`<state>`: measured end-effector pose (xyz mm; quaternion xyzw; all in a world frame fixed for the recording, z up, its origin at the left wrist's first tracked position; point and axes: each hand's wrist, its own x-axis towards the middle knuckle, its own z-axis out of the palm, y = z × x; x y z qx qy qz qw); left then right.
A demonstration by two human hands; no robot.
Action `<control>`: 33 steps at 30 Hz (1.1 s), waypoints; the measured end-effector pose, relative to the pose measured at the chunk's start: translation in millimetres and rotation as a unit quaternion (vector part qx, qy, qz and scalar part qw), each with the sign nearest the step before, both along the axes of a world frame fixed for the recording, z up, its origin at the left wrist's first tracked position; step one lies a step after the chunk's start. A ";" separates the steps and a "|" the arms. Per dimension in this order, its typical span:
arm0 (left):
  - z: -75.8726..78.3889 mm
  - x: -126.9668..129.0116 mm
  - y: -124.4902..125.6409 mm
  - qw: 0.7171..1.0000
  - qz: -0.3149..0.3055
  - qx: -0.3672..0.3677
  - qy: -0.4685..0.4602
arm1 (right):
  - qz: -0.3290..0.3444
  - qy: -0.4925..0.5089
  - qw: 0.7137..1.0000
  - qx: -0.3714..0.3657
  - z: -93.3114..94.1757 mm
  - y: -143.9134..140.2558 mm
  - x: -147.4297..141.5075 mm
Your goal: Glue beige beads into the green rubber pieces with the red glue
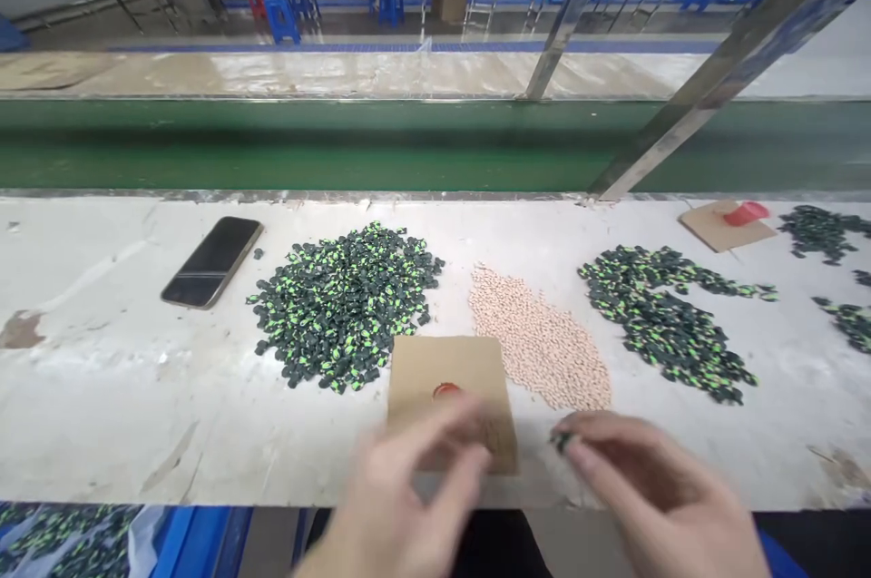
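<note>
My right hand (653, 487), to the right of the cardboard square, pinches a small dark piece (561, 440) between thumb and fingertips. Motion smears my left hand (415, 478), which is over the lower part of the cardboard square (422, 360) with its fingers curled; whether they hold anything is unclear. A round red object (445, 391) shows on the cardboard, just beyond the left fingers. Behind the cardboard to the left lies a heap of small black-and-green pieces (347, 301). A spread of tiny pale pink pieces (537, 337) lies beyond my right hand.
A phone (212, 262) lies at the left. Another black-and-green pile (673, 324) is at the right, near a second cardboard piece (714, 224) with a red cup-like object (747, 213). Slanted metal posts (708, 88) rise before the green belt (306, 142). A blue bin (181, 542) sits lower left.
</note>
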<state>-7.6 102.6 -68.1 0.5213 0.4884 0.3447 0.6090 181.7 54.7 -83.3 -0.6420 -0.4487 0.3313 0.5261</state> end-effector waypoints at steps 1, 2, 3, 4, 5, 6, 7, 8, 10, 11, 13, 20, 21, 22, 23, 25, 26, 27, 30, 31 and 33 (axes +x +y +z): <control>-0.1 -8.9 14.3 0.994 0.000 0.087 0.065 | -0.043 -0.073 0.996 -0.012 -4.8 2.8 15.3; -1.0 -19.3 31.5 0.973 0.020 0.176 0.147 | -0.092 -0.154 0.984 -0.020 -10.1 6.7 32.4; -3.0 -30.2 50.6 0.940 0.054 0.242 0.235 | -0.146 -0.236 0.960 -0.039 -15.6 11.6 50.4; -6.2 -40.6 70.3 0.903 0.064 0.286 0.316 | -0.185 -0.276 0.942 -0.038 -21.1 17.1 68.3; -10.4 -49.4 89.0 0.867 0.061 0.314 0.382 | -0.202 -0.304 0.930 -0.041 -26.3 22.8 85.3; -14.8 -56.3 105.3 0.841 0.036 0.321 0.434 | -0.217 -0.330 0.918 -0.041 -31.1 28.4 100.5; -18.9 -61.2 118.4 0.838 0.026 0.325 0.437 | -0.223 -0.351 0.908 -0.038 -35.3 33.6 113.3; -21.9 -64.4 127.6 0.835 0.017 0.328 0.442 | -0.223 -0.371 0.901 -0.035 -39.0 38.1 123.3; -24.4 -66.9 135.4 0.839 0.009 0.327 0.436 | -0.214 -0.407 0.888 -0.021 -43.9 44.3 134.5; -24.2 -67.1 135.4 0.839 0.010 0.326 0.436 | -0.208 -0.422 0.883 -0.010 -45.0 45.8 135.9; -22.5 -66.8 132.3 0.838 0.014 0.323 0.439 | -0.186 -0.445 0.876 0.017 -44.2 45.7 131.3; -22.5 -65.3 132.0 0.852 0.027 0.313 0.418 | 0.068 -0.473 0.877 0.049 -26.6 36.4 72.8; -21.8 -64.9 132.3 0.856 0.033 0.310 0.412 | 0.089 -0.477 0.873 0.043 -25.4 36.8 66.0; -20.6 -64.4 132.0 0.861 0.041 0.307 0.404 | 0.102 -0.482 0.870 0.036 -25.0 37.8 61.0; -19.0 -64.0 131.1 0.866 0.050 0.302 0.395 | 0.110 -0.486 0.866 0.031 -25.2 39.1 57.6; -14.6 -63.4 127.3 0.881 0.075 0.286 0.369 | 0.114 -0.495 0.861 0.024 -27.3 42.1 55.2; -12.2 -63.4 124.6 0.891 0.089 0.272 0.353 | 0.112 -0.498 0.859 0.023 -28.8 43.4 55.3; -9.8 -63.5 121.6 0.901 0.103 0.254 0.335 | 0.111 -0.501 0.858 0.023 -30.3 44.6 55.8; -3.0 -63.3 111.7 0.935 0.133 0.186 0.272 | 0.105 -0.505 0.856 0.040 -33.8 47.7 56.7; -0.9 -62.8 108.6 0.955 0.140 0.142 0.222 | 0.102 -0.504 0.856 0.051 -34.7 48.7 56.6; 3.0 -60.9 103.2 0.984 0.148 0.038 0.093 | 0.097 -0.497 0.859 0.074 -36.3 51.1 55.9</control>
